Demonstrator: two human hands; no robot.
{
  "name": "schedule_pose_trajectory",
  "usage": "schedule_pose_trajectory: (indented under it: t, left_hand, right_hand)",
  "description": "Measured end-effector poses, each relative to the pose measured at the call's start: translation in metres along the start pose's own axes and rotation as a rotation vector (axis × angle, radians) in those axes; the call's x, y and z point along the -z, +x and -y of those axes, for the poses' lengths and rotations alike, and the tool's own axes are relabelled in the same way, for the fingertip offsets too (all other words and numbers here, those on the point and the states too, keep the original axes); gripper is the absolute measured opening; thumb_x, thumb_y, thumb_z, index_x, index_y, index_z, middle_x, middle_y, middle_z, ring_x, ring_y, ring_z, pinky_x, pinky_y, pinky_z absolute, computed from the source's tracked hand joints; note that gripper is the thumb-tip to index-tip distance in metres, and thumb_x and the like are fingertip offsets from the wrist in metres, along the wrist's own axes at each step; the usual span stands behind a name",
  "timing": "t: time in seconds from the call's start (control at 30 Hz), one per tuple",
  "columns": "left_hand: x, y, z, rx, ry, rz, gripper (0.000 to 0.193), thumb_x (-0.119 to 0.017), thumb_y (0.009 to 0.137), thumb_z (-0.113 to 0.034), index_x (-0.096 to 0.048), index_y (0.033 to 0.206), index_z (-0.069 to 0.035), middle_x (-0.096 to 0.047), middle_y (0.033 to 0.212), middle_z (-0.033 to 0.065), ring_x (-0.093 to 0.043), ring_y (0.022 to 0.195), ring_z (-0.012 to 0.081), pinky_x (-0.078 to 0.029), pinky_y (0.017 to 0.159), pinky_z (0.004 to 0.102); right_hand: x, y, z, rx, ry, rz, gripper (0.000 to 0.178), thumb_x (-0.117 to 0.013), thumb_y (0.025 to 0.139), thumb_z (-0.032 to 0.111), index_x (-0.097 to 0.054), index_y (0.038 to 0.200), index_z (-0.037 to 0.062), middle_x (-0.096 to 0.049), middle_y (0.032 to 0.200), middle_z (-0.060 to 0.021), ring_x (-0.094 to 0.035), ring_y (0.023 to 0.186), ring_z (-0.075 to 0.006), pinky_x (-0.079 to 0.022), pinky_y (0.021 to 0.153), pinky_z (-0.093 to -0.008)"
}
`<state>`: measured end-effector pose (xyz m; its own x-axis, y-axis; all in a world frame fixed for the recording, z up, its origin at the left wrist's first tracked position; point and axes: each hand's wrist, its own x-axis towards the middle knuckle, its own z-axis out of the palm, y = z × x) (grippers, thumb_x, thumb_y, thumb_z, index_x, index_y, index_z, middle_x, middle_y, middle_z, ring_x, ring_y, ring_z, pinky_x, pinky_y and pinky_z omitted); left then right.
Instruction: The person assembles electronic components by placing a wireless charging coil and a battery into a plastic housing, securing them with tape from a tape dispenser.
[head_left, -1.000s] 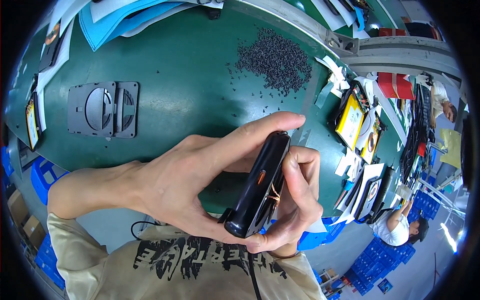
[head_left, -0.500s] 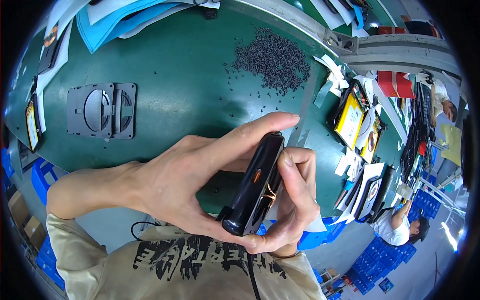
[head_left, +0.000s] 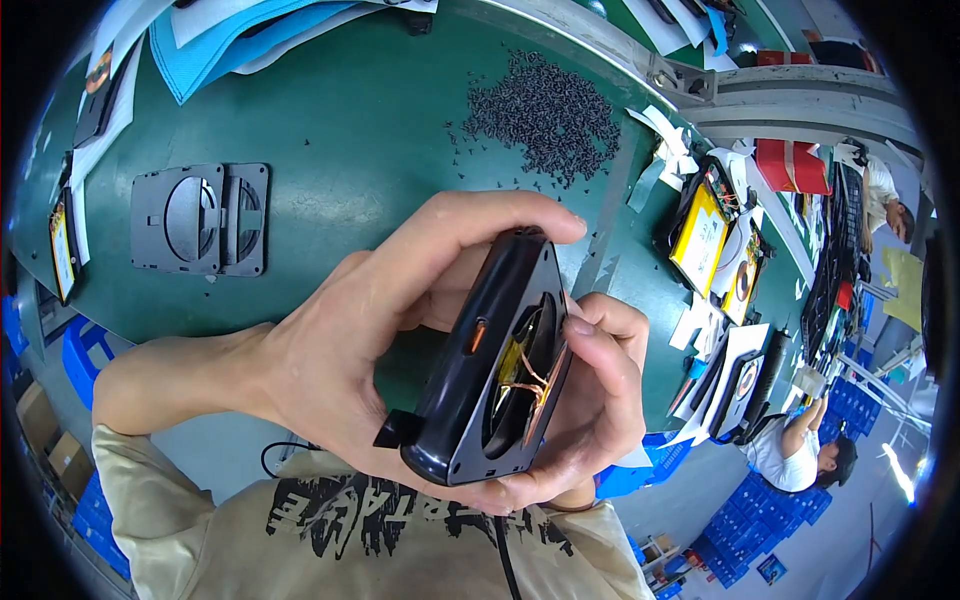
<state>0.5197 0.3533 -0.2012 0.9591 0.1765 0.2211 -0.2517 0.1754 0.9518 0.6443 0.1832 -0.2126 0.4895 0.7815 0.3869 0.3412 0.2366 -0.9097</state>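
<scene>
My left hand (head_left: 330, 365) spans a black power bank case (head_left: 452, 365), its thumb and fingers closed around the two ends. Thin copper wires (head_left: 525, 388) and a yellowish part show through the large round opening in the case's face. A small orange piece (head_left: 477, 337) sits in a slot along its edge. At the case's right side, my right hand (head_left: 605, 400) closes on it, thumb beside the opening; its other fingertips are partly hidden behind the case. The case stands tilted above the green table (head_left: 330, 240).
A pile of small black screws (head_left: 545, 115) lies at the far side. Two black cover plates (head_left: 155, 240) with round cutouts overlap at the left. Yellow battery assemblies (head_left: 697, 240) and white paper scraps (head_left: 672, 150) are on the right. A blue sheet (head_left: 185, 65) lies far left.
The case has turned so its face and round opening show more, revealing more wires inside. My left index finger has moved up and left with it, and the right thumb stays at the case's side.
</scene>
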Motion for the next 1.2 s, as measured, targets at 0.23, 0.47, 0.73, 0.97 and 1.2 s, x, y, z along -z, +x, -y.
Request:
schedule_pose_trajectory:
  t: [0.23,0.47,0.73,0.97,1.2]
  left_hand:
    - [0.000,-0.001,-0.003,0.014,0.026,-0.011,0.125,-0.100,0.055,-0.022,-0.018,0.146,0.001,-0.059,0.126,0.0261,-0.064,0.113,0.0301,-0.052,0.097,0.0402]
    - [-0.002,-0.002,-0.002,0.046,0.003,0.014,0.129,-0.099,0.058,-0.019,-0.014,0.152,0.004,-0.060,0.127,0.0217,-0.064,0.112,0.0286,-0.053,0.096,0.0389]
    - [-0.004,-0.001,0.002,0.036,0.049,0.028,0.125,-0.097,0.062,-0.020,-0.014,0.153,0.006,-0.062,0.127,0.0184,-0.064,0.111,0.0244,-0.053,0.095,0.0357]
    - [-0.006,0.004,-0.002,-0.027,0.062,0.020,0.124,-0.096,0.064,-0.022,-0.015,0.153,0.006,-0.064,0.120,0.0142,-0.066,0.102,0.0193,-0.053,0.088,0.0309]
    - [-0.003,0.000,-0.003,0.042,0.089,0.035,0.121,-0.094,0.067,-0.027,-0.017,0.153,0.006,-0.067,0.108,0.0112,-0.068,0.091,0.0186,-0.053,0.078,0.0291]
  right_hand:
    - [0.002,0.005,0.003,0.021,-0.030,0.066,0.087,-0.092,0.053,0.036,-0.063,0.120,-0.0097,-0.048,0.113,-0.0181,-0.059,0.092,-0.0256,-0.051,0.072,-0.0325]
    - [0.004,0.003,0.007,-0.030,-0.018,0.098,0.087,-0.090,0.053,0.035,-0.063,0.125,-0.0071,-0.045,0.114,-0.0166,-0.056,0.094,-0.0249,-0.048,0.076,-0.0323]
    - [0.001,-0.003,0.003,-0.018,-0.008,0.052,0.090,-0.089,0.052,0.039,-0.063,0.126,-0.0051,-0.045,0.111,-0.0160,-0.054,0.093,-0.0245,-0.046,0.077,-0.0321]
    - [-0.001,-0.001,0.007,-0.025,-0.057,0.059,0.095,-0.087,0.051,0.044,-0.062,0.129,-0.0045,-0.045,0.110,-0.0162,-0.052,0.093,-0.0247,-0.045,0.076,-0.0323]
    - [-0.003,-0.006,-0.001,0.009,-0.003,0.037,0.096,-0.088,0.053,0.043,-0.059,0.132,-0.0051,-0.047,0.106,-0.0159,-0.053,0.089,-0.0240,-0.046,0.071,-0.0306]
